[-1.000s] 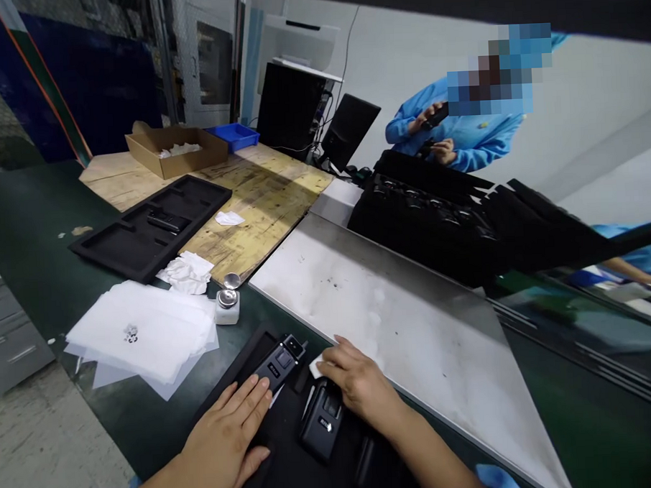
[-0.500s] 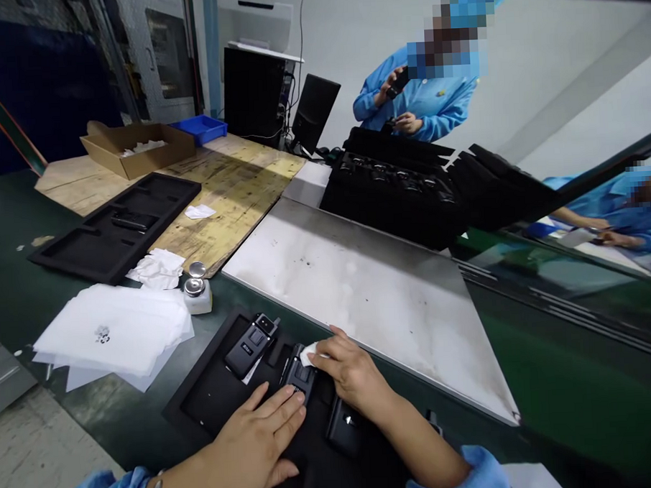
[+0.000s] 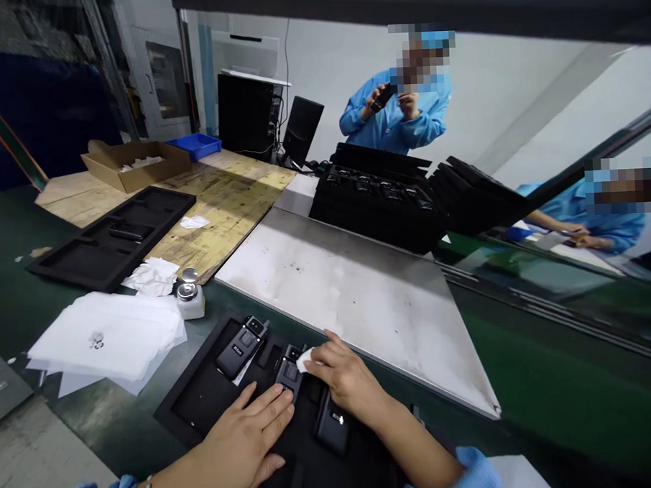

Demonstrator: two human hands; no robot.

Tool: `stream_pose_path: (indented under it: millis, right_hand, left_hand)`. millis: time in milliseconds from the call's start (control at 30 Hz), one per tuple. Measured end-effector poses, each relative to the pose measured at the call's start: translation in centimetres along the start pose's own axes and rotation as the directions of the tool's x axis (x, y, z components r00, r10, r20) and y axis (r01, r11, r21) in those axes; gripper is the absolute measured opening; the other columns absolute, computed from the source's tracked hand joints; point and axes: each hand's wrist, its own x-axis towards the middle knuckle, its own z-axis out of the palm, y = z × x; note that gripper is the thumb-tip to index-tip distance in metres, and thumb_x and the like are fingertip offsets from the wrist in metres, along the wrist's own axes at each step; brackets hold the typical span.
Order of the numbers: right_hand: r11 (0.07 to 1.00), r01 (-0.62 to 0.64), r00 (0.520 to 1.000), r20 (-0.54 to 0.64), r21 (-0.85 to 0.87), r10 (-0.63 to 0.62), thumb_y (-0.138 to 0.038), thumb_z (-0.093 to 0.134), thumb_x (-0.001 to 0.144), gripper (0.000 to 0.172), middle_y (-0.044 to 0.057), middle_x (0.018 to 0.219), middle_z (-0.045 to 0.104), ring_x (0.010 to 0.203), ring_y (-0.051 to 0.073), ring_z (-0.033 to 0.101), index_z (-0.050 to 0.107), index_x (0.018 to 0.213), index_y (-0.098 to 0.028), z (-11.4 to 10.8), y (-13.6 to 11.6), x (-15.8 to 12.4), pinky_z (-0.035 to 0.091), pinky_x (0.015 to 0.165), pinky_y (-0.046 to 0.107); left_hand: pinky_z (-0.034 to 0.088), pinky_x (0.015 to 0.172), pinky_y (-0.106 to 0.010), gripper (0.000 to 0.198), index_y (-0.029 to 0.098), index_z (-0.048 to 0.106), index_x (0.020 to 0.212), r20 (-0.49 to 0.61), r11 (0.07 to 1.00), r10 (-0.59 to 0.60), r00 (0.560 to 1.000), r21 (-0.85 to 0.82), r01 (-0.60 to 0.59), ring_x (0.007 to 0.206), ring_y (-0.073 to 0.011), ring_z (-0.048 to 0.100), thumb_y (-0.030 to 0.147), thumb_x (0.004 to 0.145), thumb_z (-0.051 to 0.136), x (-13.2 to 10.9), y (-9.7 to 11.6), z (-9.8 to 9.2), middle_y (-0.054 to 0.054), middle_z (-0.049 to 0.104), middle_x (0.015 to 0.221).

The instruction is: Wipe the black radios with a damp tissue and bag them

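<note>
A black foam tray point(image 3: 182, 416) holds several black handheld devices. My left hand point(image 3: 247, 434) lies with fingers spread, its fingertips on the lower part of the middle device point(image 3: 288, 370). Pinched in my right hand point(image 3: 345, 372) is a small white cloth point(image 3: 305, 361), at the upper right edge of that same device. To the left, another device point(image 3: 242, 348) rests in the tray with a bit of white paper under it. A third device point(image 3: 332, 423) lies below my right hand, its top partly hidden.
On the left are white sheets point(image 3: 108, 336), crumpled tissue point(image 3: 152, 276), a dispenser bottle point(image 3: 190, 300) and a second foam tray point(image 3: 78, 265). A white board point(image 3: 355, 307) lies ahead. Beyond it, a person point(image 3: 395, 111) holds a device; another person point(image 3: 610, 217) is at right.
The view has shifted slightly. My left hand stays on the middle device and my right hand keeps the white cloth by its edge. The person opposite has raised one hand toward the device they hold.
</note>
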Motion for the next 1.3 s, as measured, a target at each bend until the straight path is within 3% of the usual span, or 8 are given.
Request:
stream_pose_path:
  millis: [200, 333, 467, 667, 933, 1067, 1167, 1300]
  right_hand:
    - [0.990, -0.137, 0.969, -0.212, -0.034, 0.126, 0.000, 0.040, 0.087, 0.043, 0.002, 0.092, 0.066, 0.081, 0.014, 0.063, 0.070, 0.100, -0.026, -4.3, 2.0, -6.0, 0.037, 0.109, 0.059]
    - [0.987, -0.156, 0.970, -0.191, -0.027, 0.148, -0.001, 0.042, 0.088, 0.038, 0.003, 0.088, 0.067, 0.081, 0.015, 0.062, 0.071, 0.095, -0.024, -2.8, 1.3, -5.6, 0.040, 0.106, 0.059]
    - [0.990, -0.140, 0.983, -0.121, -0.015, 0.137, -0.003, 0.043, 0.089, 0.036, 0.004, 0.086, 0.066, 0.080, 0.016, 0.061, 0.072, 0.096, -0.022, -1.4, 0.4, -5.2, 0.040, 0.106, 0.059]
    - [0.991, -0.118, 0.991, -0.064, -0.062, 0.114, 0.000, 0.041, 0.089, 0.037, 0.003, 0.086, 0.065, 0.078, 0.015, 0.060, 0.070, 0.098, -0.021, -3.7, 0.8, -8.8, 0.041, 0.105, 0.058]
    - [0.994, -0.104, 0.985, -0.143, -0.017, 0.101, -0.002, 0.046, 0.088, 0.033, 0.004, 0.085, 0.065, 0.080, 0.016, 0.059, 0.072, 0.095, -0.021, -1.3, 0.4, -5.3, 0.037, 0.108, 0.057]
    - [0.985, -0.170, 0.980, -0.108, -0.041, 0.165, 0.001, 0.040, 0.087, 0.039, 0.004, 0.086, 0.065, 0.080, 0.016, 0.060, 0.071, 0.094, -0.022, -2.8, 0.8, -9.3, 0.037, 0.108, 0.059]
    - [0.967, -0.240, 0.959, -0.176, -0.086, 0.222, 0.001, 0.040, 0.087, 0.040, 0.003, 0.088, 0.065, 0.080, 0.014, 0.062, 0.071, 0.090, -0.024, -5.6, 1.5, -13.8, 0.037, 0.108, 0.059]
    - [0.932, -0.350, 0.907, -0.280, -0.088, 0.314, -0.004, 0.044, 0.088, 0.037, 0.002, 0.093, 0.067, 0.086, 0.015, 0.065, 0.072, 0.095, -0.026, -7.1, 1.5, -16.1, 0.035, 0.111, 0.057]
  left_hand:
    - [0.020, 0.120, -0.044, 0.070, 0.021, 0.026, 0.152, -0.037, 0.999, 0.048, 0.998, 0.017, -0.047, 0.144, -0.0234, 0.029, 0.029, 0.091, 0.060, 0.6, 1.9, 1.0, -0.007, 0.036, 0.154]
    - [0.016, 0.121, -0.044, 0.069, 0.016, 0.029, 0.151, 0.059, 0.976, 0.216, 0.975, -0.015, -0.216, 0.144, -0.0244, 0.028, 0.045, 0.093, 0.056, 2.9, 4.3, 2.6, -0.007, 0.035, 0.155]
    - [0.016, 0.121, -0.043, 0.074, 0.013, 0.026, 0.152, 0.061, 0.972, 0.232, 0.971, -0.045, -0.230, 0.146, -0.0250, 0.024, 0.054, 0.095, 0.049, 4.3, 5.1, 4.3, -0.011, 0.035, 0.154]
    - [0.011, 0.122, -0.043, 0.072, 0.016, 0.024, 0.153, 0.091, 0.977, 0.205, 0.974, -0.083, -0.198, 0.147, -0.0225, 0.021, 0.042, 0.094, 0.055, 4.1, 5.1, 4.2, -0.007, 0.031, 0.157]
    - [0.010, 0.122, -0.045, 0.073, 0.018, 0.025, 0.152, 0.162, 0.985, 0.159, 0.974, -0.095, -0.145, 0.147, -0.0229, 0.021, 0.029, 0.089, 0.060, 4.4, 5.6, 3.3, -0.006, 0.028, 0.158]
    - [0.011, 0.122, -0.045, 0.073, 0.019, 0.025, 0.152, 0.175, 0.986, 0.157, 0.972, -0.087, -0.144, 0.147, -0.0230, 0.021, 0.029, 0.089, 0.061, 4.3, 5.5, 3.3, -0.005, 0.026, 0.158]
    - [0.013, 0.121, -0.046, 0.071, 0.018, 0.028, 0.151, 0.145, 0.988, 0.149, 0.978, -0.067, -0.141, 0.146, -0.0250, 0.024, 0.032, 0.090, 0.062, 4.5, 6.1, 3.9, -0.007, 0.028, 0.158]
    - [0.015, 0.120, -0.047, 0.070, 0.017, 0.027, 0.152, 0.108, 0.955, 0.294, 0.950, -0.078, -0.287, 0.145, -0.0265, 0.028, 0.050, 0.095, 0.052, 6.0, 8.1, 5.6, -0.008, 0.031, 0.157]
